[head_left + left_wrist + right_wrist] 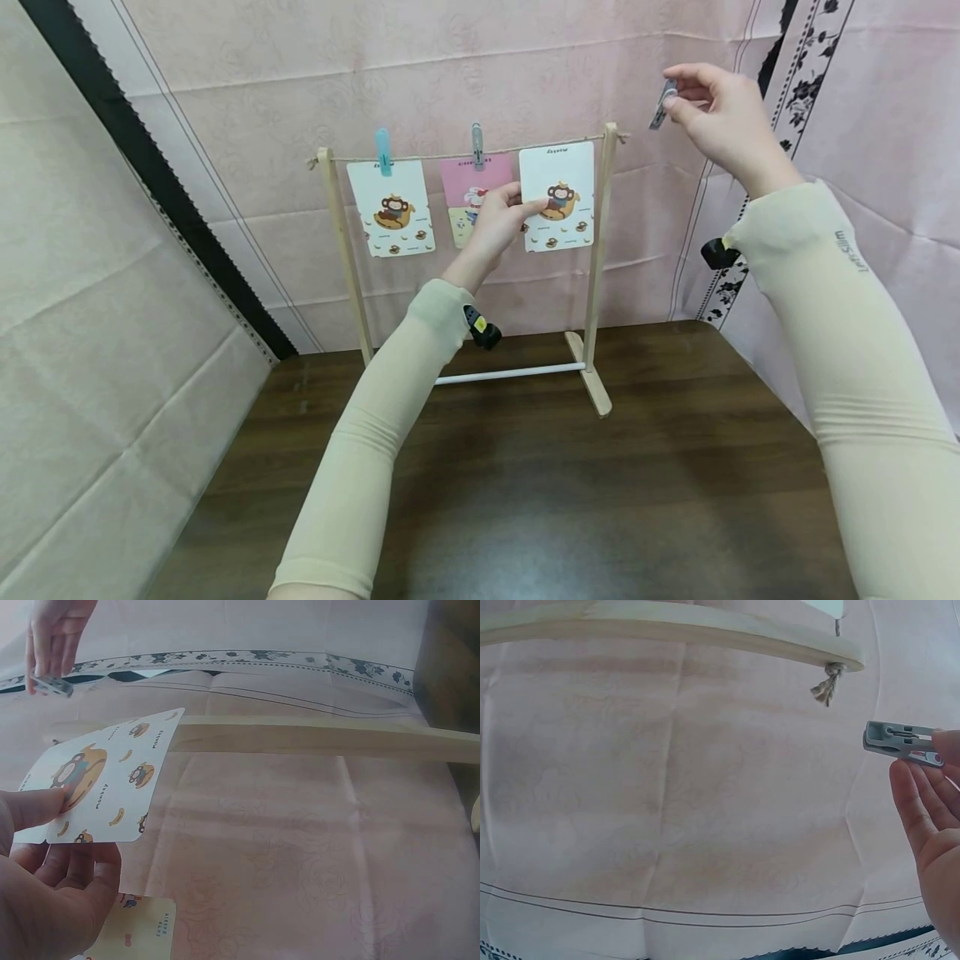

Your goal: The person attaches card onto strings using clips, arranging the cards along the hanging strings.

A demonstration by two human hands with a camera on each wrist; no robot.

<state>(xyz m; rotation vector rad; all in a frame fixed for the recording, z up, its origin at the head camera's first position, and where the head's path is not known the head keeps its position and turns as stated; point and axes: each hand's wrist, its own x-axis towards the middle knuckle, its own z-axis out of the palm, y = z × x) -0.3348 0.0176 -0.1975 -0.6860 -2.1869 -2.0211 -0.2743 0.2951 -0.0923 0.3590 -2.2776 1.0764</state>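
My left hand (pixel 495 223) pinches a white card (pixel 566 167) with a monkey picture by its left edge, thumb in front and fingers behind. The card's top overlaps the string (pixel 506 152) near the right post. My right hand (pixel 723 121), up to the right of that post, pinches a grey clothespin (pixel 904 742) between thumb and fingers. Another white monkey card (pixel 375 225) hangs from the string under a blue clothespin (pixel 384 152). Between the two, a pink card (pixel 465 177) hangs from a grey clothespin (pixel 477 147), partly hidden by my left hand.
The string is tied between two wooden posts; the right post (pixel 597 250) stands on a wooden foot (pixel 592 383). A white rod (pixel 510 372) joins the posts low down. The frame stands on a dark wooden table (pixel 525 500), with pale cloth (pixel 420 75) hung behind and beside it.
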